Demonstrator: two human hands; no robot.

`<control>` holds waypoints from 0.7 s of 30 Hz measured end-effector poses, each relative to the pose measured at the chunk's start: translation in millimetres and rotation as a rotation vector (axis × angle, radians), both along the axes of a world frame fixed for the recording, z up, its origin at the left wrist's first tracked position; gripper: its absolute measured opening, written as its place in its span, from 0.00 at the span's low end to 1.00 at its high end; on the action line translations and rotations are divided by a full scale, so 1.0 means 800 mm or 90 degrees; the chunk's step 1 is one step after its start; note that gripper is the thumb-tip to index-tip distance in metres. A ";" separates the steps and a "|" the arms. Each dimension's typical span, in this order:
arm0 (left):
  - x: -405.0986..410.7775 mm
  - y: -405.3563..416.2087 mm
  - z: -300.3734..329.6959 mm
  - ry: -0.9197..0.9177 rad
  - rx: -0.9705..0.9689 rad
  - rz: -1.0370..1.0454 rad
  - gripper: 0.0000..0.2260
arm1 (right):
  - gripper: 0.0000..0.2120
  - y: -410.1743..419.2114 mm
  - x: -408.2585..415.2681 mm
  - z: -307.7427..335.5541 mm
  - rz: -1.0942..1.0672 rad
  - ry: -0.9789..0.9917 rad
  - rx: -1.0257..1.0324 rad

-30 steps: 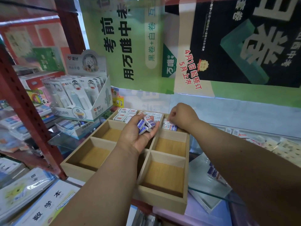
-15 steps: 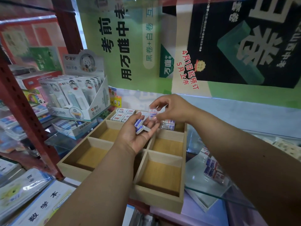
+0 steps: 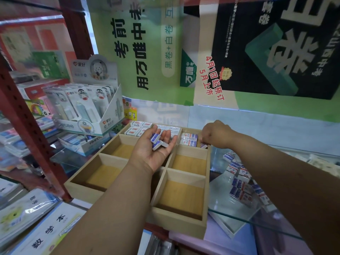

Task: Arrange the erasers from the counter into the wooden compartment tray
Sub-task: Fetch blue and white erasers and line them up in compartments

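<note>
The light wooden compartment tray [image 3: 185, 225] is seen on the shelf, its near four cells bare, its far-left cell packed with small white boxed erasers. The loose pile of blue-and-white erasers [image 3: 242, 188] is left on the glass counter to the right of the tray. The right hand [image 3: 214, 132], at the left palm half a second ago, is now lowered to the far-right cell, fingers curled down at the row of erasers [image 3: 189, 138] there; an eraser is judged just set down, though the grip is hidden. The left hand [image 3: 156, 150] is held palm-up and open, a few erasers [image 3: 157, 141] resting on it. More transfers are needed.
</note>
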State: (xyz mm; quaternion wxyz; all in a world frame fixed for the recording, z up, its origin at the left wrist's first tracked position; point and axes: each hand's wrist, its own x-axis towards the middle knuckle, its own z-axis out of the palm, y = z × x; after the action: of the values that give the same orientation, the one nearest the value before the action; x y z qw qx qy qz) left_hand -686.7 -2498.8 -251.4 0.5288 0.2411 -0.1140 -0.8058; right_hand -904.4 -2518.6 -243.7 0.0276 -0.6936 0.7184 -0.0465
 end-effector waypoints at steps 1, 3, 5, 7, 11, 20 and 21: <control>0.000 -0.001 0.000 0.000 0.003 0.002 0.09 | 0.11 -0.001 -0.002 -0.001 -0.019 -0.025 -0.011; 0.001 -0.002 -0.002 -0.001 0.011 0.002 0.09 | 0.19 0.001 -0.007 0.001 -0.014 -0.067 -0.058; 0.001 -0.003 -0.003 0.005 0.021 0.003 0.09 | 0.23 0.008 -0.008 0.005 0.027 -0.043 -0.096; 0.001 -0.004 -0.004 0.011 0.032 0.004 0.09 | 0.22 0.014 -0.007 0.006 0.046 0.008 -0.108; 0.001 -0.004 -0.005 0.014 0.034 0.004 0.10 | 0.23 0.015 0.000 0.002 0.049 0.075 -0.042; 0.004 -0.007 -0.008 -0.005 0.009 0.000 0.19 | 0.22 0.011 -0.008 -0.012 -0.007 -0.136 0.034; 0.003 -0.007 -0.009 -0.011 0.004 -0.005 0.18 | 0.23 0.013 -0.007 -0.011 -0.008 -0.143 0.029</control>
State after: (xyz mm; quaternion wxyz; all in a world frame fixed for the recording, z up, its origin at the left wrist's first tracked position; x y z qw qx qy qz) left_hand -684.2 -2504.1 -258.7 0.5242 0.2493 -0.1173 -0.8058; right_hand -909.8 -2507.9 -252.2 0.1233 -0.6785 0.7162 -0.1074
